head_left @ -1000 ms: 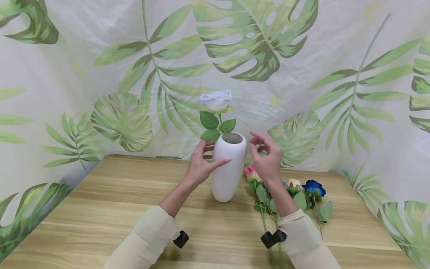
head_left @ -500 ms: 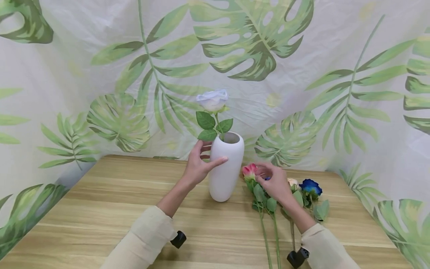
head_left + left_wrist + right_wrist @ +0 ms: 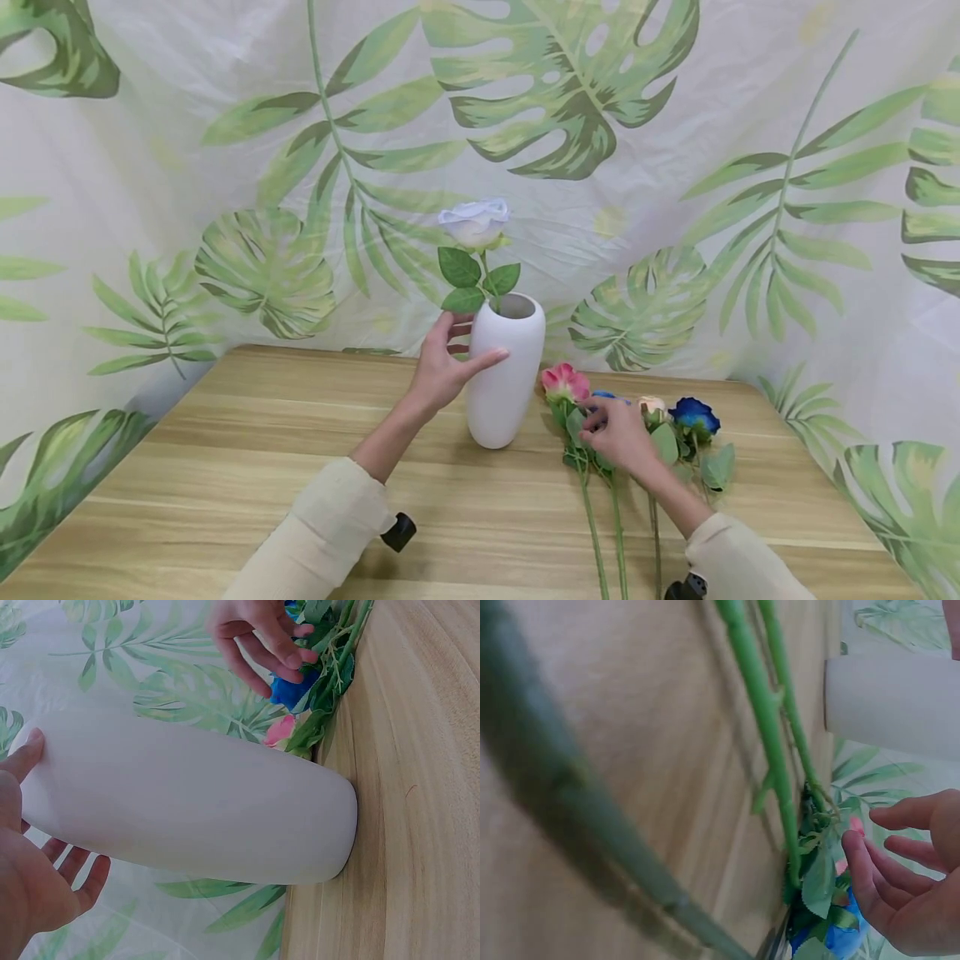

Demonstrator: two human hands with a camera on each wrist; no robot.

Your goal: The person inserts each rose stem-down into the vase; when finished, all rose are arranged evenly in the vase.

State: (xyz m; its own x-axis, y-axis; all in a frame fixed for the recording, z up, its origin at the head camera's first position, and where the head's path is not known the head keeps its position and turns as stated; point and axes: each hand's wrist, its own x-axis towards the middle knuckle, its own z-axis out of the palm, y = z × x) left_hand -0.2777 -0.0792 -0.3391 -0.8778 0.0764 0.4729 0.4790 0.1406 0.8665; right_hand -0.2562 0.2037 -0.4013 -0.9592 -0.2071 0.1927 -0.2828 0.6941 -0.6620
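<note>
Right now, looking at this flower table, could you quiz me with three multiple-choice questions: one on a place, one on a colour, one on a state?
1. Where does the tall white ceramic vase stand? A left of the loose flowers B right of them C on them
2. What colour is the rose in the vase? A red B white C blue
3. What is the left hand doing? A hanging free B holding the vase C holding a stem

A: the flowers lie to its right. B: the bloom is pale white. B: thumb and fingers wrap the vase.

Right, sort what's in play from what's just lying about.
In play: left hand holding the white vase with the white rose; right hand at the pink rose.
Lying about: cream rose, blue rose, wooden table.
</note>
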